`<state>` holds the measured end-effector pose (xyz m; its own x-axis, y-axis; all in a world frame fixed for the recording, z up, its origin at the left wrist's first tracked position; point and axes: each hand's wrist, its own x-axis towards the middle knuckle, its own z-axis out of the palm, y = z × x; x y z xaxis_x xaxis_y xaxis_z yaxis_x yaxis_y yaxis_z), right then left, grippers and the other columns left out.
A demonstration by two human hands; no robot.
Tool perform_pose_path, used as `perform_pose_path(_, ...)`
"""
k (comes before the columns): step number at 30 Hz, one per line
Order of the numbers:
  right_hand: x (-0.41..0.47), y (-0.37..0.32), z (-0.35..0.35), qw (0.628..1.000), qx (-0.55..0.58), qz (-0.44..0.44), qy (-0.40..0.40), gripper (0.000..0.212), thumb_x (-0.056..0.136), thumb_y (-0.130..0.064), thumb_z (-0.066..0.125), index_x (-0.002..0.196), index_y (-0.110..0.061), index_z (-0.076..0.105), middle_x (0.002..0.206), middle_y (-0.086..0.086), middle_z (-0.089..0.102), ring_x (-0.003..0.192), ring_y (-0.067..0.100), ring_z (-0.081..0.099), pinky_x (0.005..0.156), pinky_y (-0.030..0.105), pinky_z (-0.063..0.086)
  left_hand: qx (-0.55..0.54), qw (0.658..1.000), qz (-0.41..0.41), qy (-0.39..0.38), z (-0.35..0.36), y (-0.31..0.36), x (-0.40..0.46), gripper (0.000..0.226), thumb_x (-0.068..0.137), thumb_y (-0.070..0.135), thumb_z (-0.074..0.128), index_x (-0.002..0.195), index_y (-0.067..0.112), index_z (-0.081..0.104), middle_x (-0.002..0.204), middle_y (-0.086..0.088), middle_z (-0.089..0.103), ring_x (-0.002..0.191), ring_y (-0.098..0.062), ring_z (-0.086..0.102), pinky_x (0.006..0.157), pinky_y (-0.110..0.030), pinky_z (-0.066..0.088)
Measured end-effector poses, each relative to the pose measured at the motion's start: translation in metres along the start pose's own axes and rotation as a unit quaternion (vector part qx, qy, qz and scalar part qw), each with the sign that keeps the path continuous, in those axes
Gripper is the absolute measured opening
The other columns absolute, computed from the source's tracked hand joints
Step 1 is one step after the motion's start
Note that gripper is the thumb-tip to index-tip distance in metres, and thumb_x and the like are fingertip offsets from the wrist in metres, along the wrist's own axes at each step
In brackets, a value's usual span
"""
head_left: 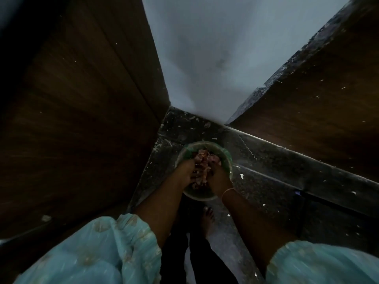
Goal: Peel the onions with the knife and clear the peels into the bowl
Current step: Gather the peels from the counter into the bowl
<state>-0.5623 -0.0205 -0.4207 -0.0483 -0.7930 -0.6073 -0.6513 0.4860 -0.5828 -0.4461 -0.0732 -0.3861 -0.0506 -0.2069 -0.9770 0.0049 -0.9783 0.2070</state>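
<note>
Pale blue sleeves (127,251) are filling the bottom of the head view, and both forearms are reaching forward from them to meet over the green bowl (205,196). Inside that bowl the pinkish-brown onion peels (202,155) are lying in a heap, directly between and just beyond the two hands. Left hand (187,171) and right hand (217,177) are closing in on the pile from either side, fingers curled down into it and seemingly gathering or pressing the peels, though the dim, blurred picture is not showing the grip clearly. Neither hand is nearer than the other; the heap is sitting on the midline between them, with the bowl's round rim giving no long axis. No knife or whole onion is showing. Outward from the hands, the bowl is resting on a dark speckled counter (276,181) scattered with pale scraps, one just to the right of the right hand. A bare foot (208,219) is standing below the bowl. Dark wooden panels are rising beyond each arm.
</note>
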Motion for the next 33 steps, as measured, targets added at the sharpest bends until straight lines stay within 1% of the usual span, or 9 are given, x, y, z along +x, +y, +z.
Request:
perform_pose_path(4, 0.001, -0.014, -0.003, 0.977, 0.131, 0.049, 0.163, 0.023, 0.098, -0.021, 0.053, 0.117, -0.014, 0.066, 0.114, 0.003, 0.068, 0.108, 0.020, 0.061, 0.098, 0.029, 0.045, 0.036, 0.991, 0.067, 0.107, 0.007, -0.005, 0.002, 0.050, 0.088, 0.016, 0.073, 0.130, -0.004, 0.056, 0.130, -0.021, 0.061, 0.114, -0.036, 0.061, 0.099, -0.045, 0.050)
perform_pose_path(6, 0.005, -0.021, -0.012, 0.984, 0.113, 0.051, 0.129, 0.025, 0.093, -0.022, 0.062, 0.114, -0.011, 0.068, 0.113, 0.008, 0.068, 0.105, 0.021, 0.061, 0.092, 0.023, 0.041, 0.061, 0.986, 0.081, 0.133, 0.011, -0.005, -0.003, 0.059, 0.087, 0.017, 0.074, 0.136, -0.004, 0.049, 0.136, -0.019, 0.056, 0.124, -0.036, 0.056, 0.106, -0.044, 0.045)
perform_pose_path(10, 0.011, -0.023, -0.021, 0.994, 0.091, 0.057, -0.031, 0.053, 0.093, -0.021, 0.059, 0.144, -0.015, 0.045, 0.146, 0.011, 0.047, 0.134, 0.030, 0.045, 0.114, 0.044, 0.034, 0.174, 0.981, 0.081, 0.040, 0.024, 0.005, -0.042, 0.044, 0.108, 0.020, 0.038, 0.148, 0.003, 0.038, 0.151, -0.018, 0.043, 0.135, -0.033, 0.044, 0.103, -0.031, 0.038)
perform_pose_path(14, -0.017, -0.062, -0.052, 0.972, 0.205, 0.094, 0.061, 0.039, 0.098, -0.029, 0.053, 0.133, -0.013, 0.056, 0.128, 0.014, 0.062, 0.115, 0.030, 0.059, 0.105, 0.045, 0.044, 0.075, 0.990, 0.117, 0.032, 0.040, 0.010, -0.056, 0.067, 0.097, 0.060, 0.037, 0.150, 0.018, 0.042, 0.152, -0.014, 0.045, 0.130, -0.031, 0.051, 0.112, -0.041, 0.040)
perform_pose_path(17, -0.039, -0.109, -0.093, 0.961, 0.244, 0.049, 0.120, 0.049, 0.096, -0.038, 0.054, 0.141, -0.020, 0.048, 0.137, 0.008, 0.058, 0.121, 0.026, 0.057, 0.104, 0.041, 0.046, 0.017, 0.978, 0.203, 0.040, 0.054, 0.050, -0.144, 0.054, 0.105, 0.042, 0.041, 0.152, 0.016, 0.037, 0.149, -0.010, 0.045, 0.132, -0.030, 0.048, 0.105, -0.027, 0.037)
perform_pose_path(23, -0.082, -0.264, -0.176, 0.922, 0.254, -0.174, 0.237, 0.050, 0.100, -0.024, 0.055, 0.147, -0.015, 0.040, 0.149, 0.000, 0.043, 0.136, 0.011, 0.040, 0.112, 0.027, 0.034, -0.015, 0.877, 0.475, 0.071, 0.011, 0.131, -0.292, 0.039, 0.104, 0.026, 0.051, 0.142, 0.026, 0.050, 0.150, 0.000, 0.047, 0.138, -0.014, 0.043, 0.116, -0.034, 0.035)
perform_pose_path(27, -0.112, -0.388, -0.174, 0.889, 0.188, -0.342, 0.238, 0.050, 0.096, -0.030, 0.060, 0.141, -0.015, 0.045, 0.142, 0.000, 0.048, 0.130, 0.010, 0.044, 0.112, 0.025, 0.035, -0.020, 0.757, 0.615, 0.221, -0.091, 0.162, -0.377, 0.031, 0.103, 0.019, 0.049, 0.131, 0.025, 0.059, 0.144, 0.007, 0.050, 0.135, -0.004, 0.042, 0.114, -0.018, 0.030)
perform_pose_path(29, -0.113, -0.441, -0.149, 0.879, 0.094, -0.419, 0.208, 0.060, 0.091, -0.039, 0.059, 0.143, -0.014, 0.043, 0.144, 0.008, 0.047, 0.133, 0.020, 0.043, 0.113, 0.040, 0.036, 0.001, 0.712, 0.623, 0.325, -0.158, 0.167, -0.387, 0.037, 0.099, 0.022, 0.046, 0.133, 0.018, 0.060, 0.147, -0.001, 0.048, 0.139, -0.010, 0.039, 0.116, -0.020, 0.026)
perform_pose_path(33, -0.103, -0.497, -0.085, 0.885, -0.059, -0.456, 0.076, 0.082, 0.085, -0.052, 0.060, 0.153, -0.021, 0.027, 0.158, 0.017, 0.022, 0.145, 0.032, 0.024, 0.118, 0.050, 0.025, 0.015, 0.694, 0.548, 0.467, -0.269, 0.173, -0.378, 0.042, 0.095, 0.014, 0.047, 0.136, 0.008, 0.057, 0.147, -0.016, 0.048, 0.140, -0.031, 0.041, 0.117, -0.043, 0.031)
